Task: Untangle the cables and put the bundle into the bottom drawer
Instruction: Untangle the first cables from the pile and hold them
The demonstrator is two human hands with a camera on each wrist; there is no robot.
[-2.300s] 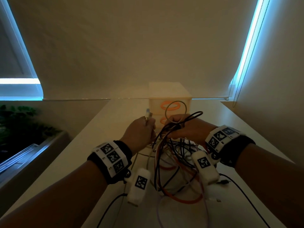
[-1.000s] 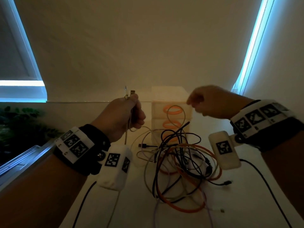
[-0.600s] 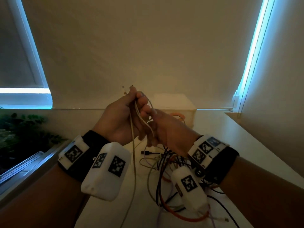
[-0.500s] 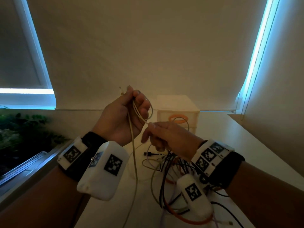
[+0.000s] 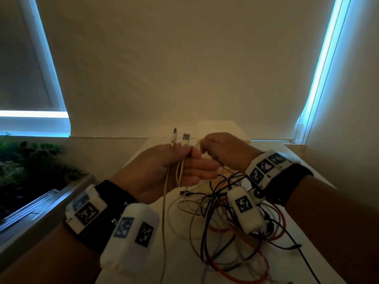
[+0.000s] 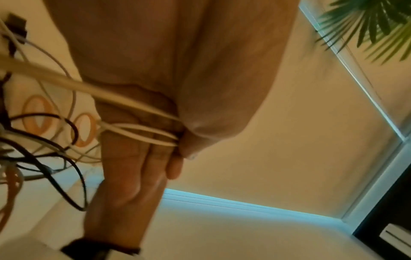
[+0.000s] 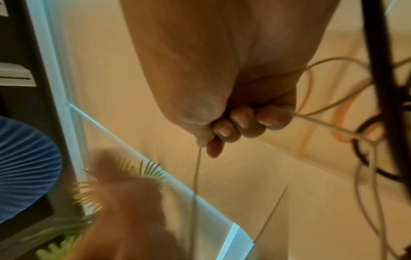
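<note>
A tangle of black, orange and white cables (image 5: 231, 228) lies on the white tabletop (image 5: 180, 263). My left hand (image 5: 164, 169) is raised above it and pinches a white cable (image 6: 142, 133) between thumb and fingers; two plug ends (image 5: 180, 138) stick up above the hand. My right hand (image 5: 223, 152) is close beside it, fingers curled round a thin beige strand (image 7: 322, 126) of the same cable. The small drawer unit (image 5: 221, 128) with orange ring handles (image 6: 37, 114) stands behind the hands, mostly hidden.
The table runs to a window sill with blinds behind and a wall at the right. A planter with green leaves (image 5: 26, 167) sits below the table's left edge. Wrist camera leads (image 5: 303, 257) trail over the table.
My right hand has slid up along the white cable to the plug ends beside my left hand. Both hands have sunk slightly and the two plugs now stand clear above the left hand.
</note>
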